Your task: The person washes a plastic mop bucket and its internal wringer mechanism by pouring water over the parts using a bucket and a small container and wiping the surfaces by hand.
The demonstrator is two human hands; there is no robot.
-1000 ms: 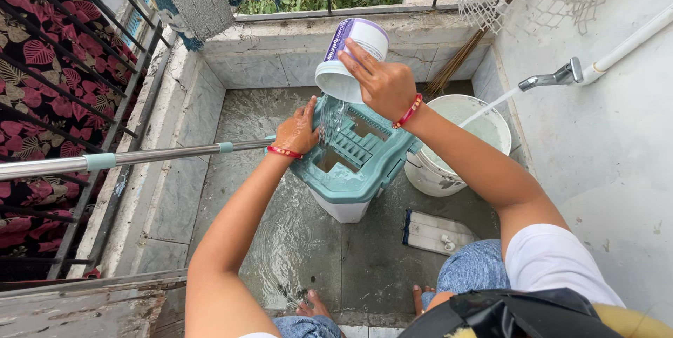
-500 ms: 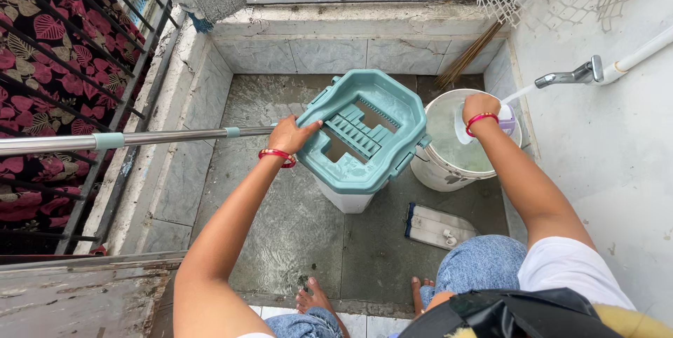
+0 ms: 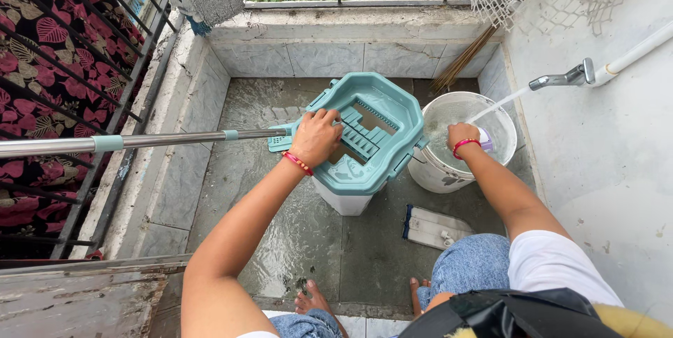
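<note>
The person squats at the near edge of a wet, tiled wash bay. The two hands are well apart, each occupied with a different vessel.

Left hand point(image 3: 317, 137): it rests palm-down on the teal lid of the mop bucket point(image 3: 382, 163), fingers curled over the near-left rim beside the slotted wringer opening. The grip looks like a steadying hold; whether the fingers clamp the rim fully cannot be told.

Right hand point(image 3: 463, 134): it is lowered inside the white pail point(image 3: 496, 117), closed around a small white and purple container point(image 3: 485, 140) that is mostly hidden behind the hand. Water from the wall tap point(image 3: 561, 76) falls in a thin stream into the pail just beyond this hand.

Spatial relation: the mop bucket stands directly ahead of the person, with the white pail touching or just beside its right side. The bucket's long axis runs diagonally, from near-left to far-right. The left hand is on the bucket; the right hand lies to the bucket's right, near it but not touching.

Surroundings: a metal mop pole point(image 3: 140, 141) lies level from the left railing towards the bucket. A flat mop head point(image 3: 438, 228) lies on the floor, just in front of the pail.
</note>
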